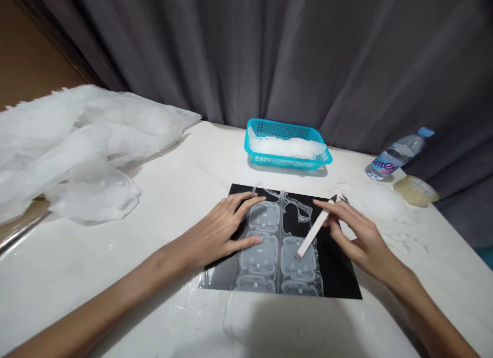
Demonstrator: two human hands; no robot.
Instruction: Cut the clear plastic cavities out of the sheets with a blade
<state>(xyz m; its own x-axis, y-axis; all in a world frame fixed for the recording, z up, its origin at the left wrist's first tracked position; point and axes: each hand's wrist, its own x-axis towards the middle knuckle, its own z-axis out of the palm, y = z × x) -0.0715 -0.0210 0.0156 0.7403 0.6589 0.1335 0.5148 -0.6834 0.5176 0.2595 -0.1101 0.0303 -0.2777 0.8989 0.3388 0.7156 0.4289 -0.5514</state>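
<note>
A clear plastic sheet (262, 252) with frosted rounded-square shapes in two columns lies on a black mat (339, 276). In its upper right part, one place shows bare black mat, with a curled clear strip (304, 210) beside it. My left hand (231, 222) rests on the sheet's left side, fingers spread and holding nothing. Between its fingers my right hand (356, 232) has a slim white stick-like tool (314, 234). The tool's lower tip meets or hovers over a frosted square on the right; I cannot tell which. Dark pointed parts show at its upper end.
A blue basket (288, 163) with white film stands behind the mat. A water bottle (398, 152) and a tape roll (416, 190) sit at the right, near scattered clear scraps (389, 206). White plastic bags (96, 132) cover the left. A grey curtain (246, 55) hangs behind.
</note>
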